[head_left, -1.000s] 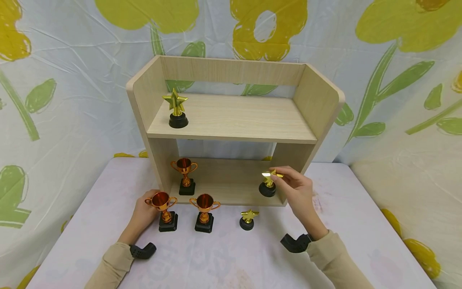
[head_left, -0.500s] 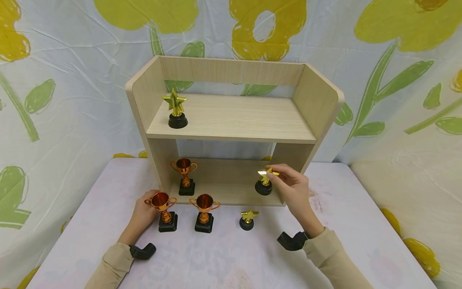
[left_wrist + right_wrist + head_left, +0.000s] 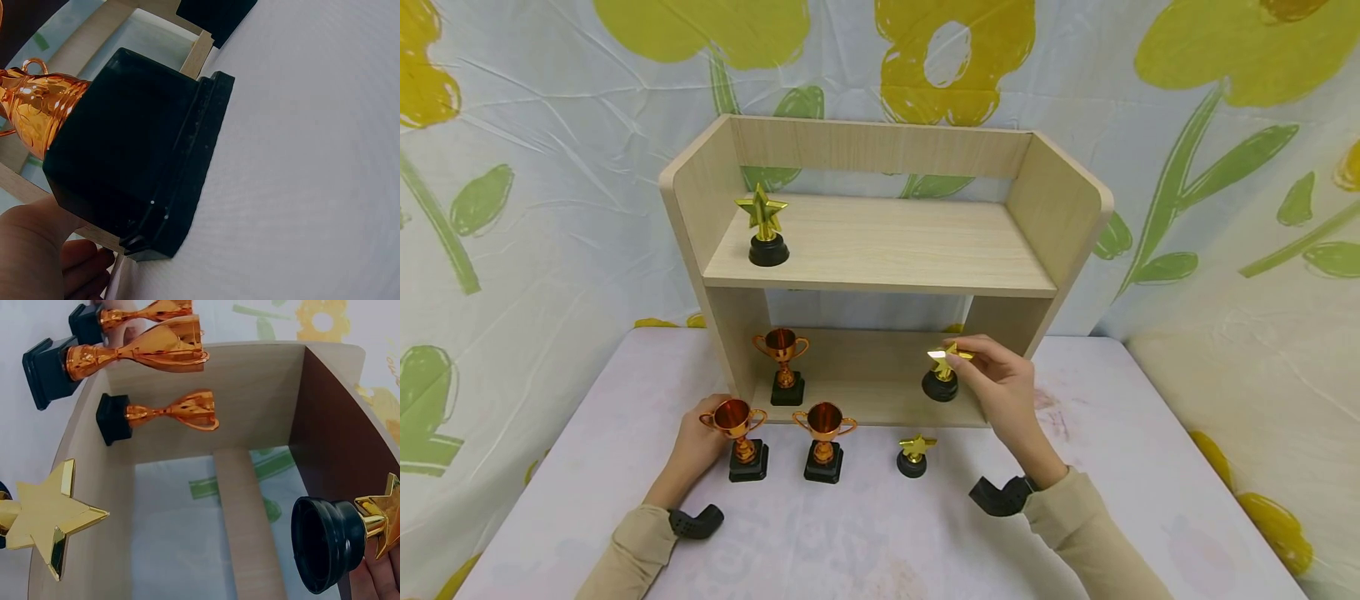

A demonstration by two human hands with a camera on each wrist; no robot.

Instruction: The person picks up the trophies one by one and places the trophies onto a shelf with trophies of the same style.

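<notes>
In the head view my right hand (image 3: pixel 1003 383) pinches a gold star trophy (image 3: pixel 942 367) by its star. This trophy, black round base (image 3: pixel 325 544) down, hangs in front of the lower shelf's right part. My left hand (image 3: pixel 696 442) rests at the table beside a bronze cup trophy (image 3: pixel 743 442), its fingertips partly hidden behind the cup. The left wrist view shows that trophy's black base (image 3: pixel 125 144) close up, with loosely curled fingers (image 3: pixel 84 272) behind it. A second cup trophy (image 3: pixel 824 442) and a small star trophy (image 3: pixel 913 456) stand on the table.
A pale wooden two-tier shelf (image 3: pixel 880 287) stands at the back of the table (image 3: pixel 820 550). Its upper board bears another star trophy (image 3: pixel 767 229) at the left. One more cup trophy (image 3: pixel 786 367) stands on the lower board, left side. A flowered cloth (image 3: pixel 580 167) hangs behind.
My right hand has moved a little left and slightly up in the head view, carrying the star trophy along the lower shelf opening. The left hand and the standing trophies stay put.
</notes>
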